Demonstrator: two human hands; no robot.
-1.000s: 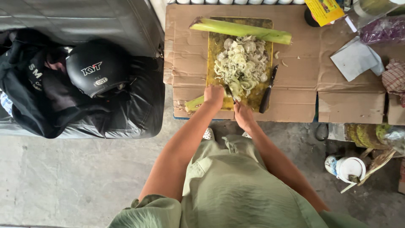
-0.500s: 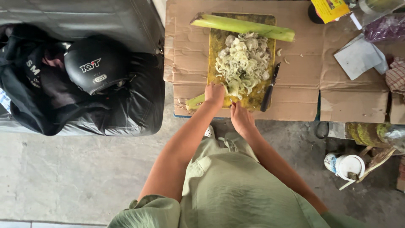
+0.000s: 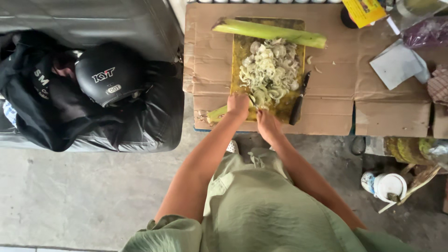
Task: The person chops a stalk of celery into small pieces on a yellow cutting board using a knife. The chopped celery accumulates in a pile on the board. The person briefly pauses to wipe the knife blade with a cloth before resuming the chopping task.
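A yellow cutting board [image 3: 240, 51] lies on flattened cardboard and carries a heap of pale sliced stalk rings [image 3: 269, 70]. A long green stalk [image 3: 268, 31] lies across the board's far end. My left hand [image 3: 238, 105] presses a short green stalk piece [image 3: 215, 114] onto the board's near left corner. My right hand [image 3: 267, 123] is closed just beside it, and a thin blade [image 3: 252, 99] pokes out between the two hands. A black-handled knife [image 3: 298, 99] rests loose on the board's right edge.
The cardboard-covered table [image 3: 326, 112] also holds a yellow packet [image 3: 365, 10], a grey paper [image 3: 395, 64] and a purple bag [image 3: 427, 33]. A black helmet [image 3: 108, 73] lies on dark bags at left. A white tub [image 3: 385, 186] stands on the concrete floor at right.
Both hands stay at the board's near edge with the stalk piece under the left hand. Only the view has shifted slightly.
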